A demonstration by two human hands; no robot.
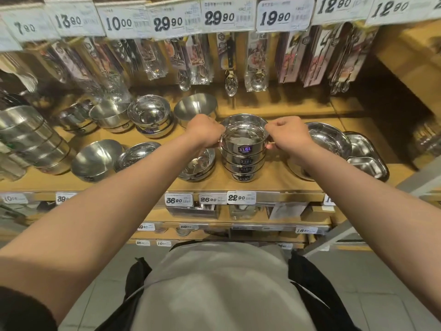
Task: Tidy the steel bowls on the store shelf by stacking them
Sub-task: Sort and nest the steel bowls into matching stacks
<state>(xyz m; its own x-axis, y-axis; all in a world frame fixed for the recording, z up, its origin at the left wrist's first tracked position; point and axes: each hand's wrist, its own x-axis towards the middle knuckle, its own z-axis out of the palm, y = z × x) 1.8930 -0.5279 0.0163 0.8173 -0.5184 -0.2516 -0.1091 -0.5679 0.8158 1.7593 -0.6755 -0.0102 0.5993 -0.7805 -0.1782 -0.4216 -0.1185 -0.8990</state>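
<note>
The top bowl [244,136] of a stack of bowls [243,163] is held at its rim from both sides. The left hand [205,130] is placed on the left edge of the rim, with its fingers curled and pinching the rim. The right hand [287,133] is placed on the right edge, with its fingers curled in the same manner and the thumb seen low against the bowl's side. The top bowl is seated at the head of the stack, upright, with a dark "316L" label [245,149] facing the viewer; similar labels are seen on the bowls below it.

The stack is located at the front of the wooden shelf [274,177], slightly right of centre. A low stack of shallow bowls [198,166] is located just beside it on the left. A wide dish [327,142] and a divided tray [365,158] are located to the right. Further bowls [150,115] are arranged along the rear and left of the shelf. Packaged spoons [231,82] are hung above, under a row of price tags [219,17]
</note>
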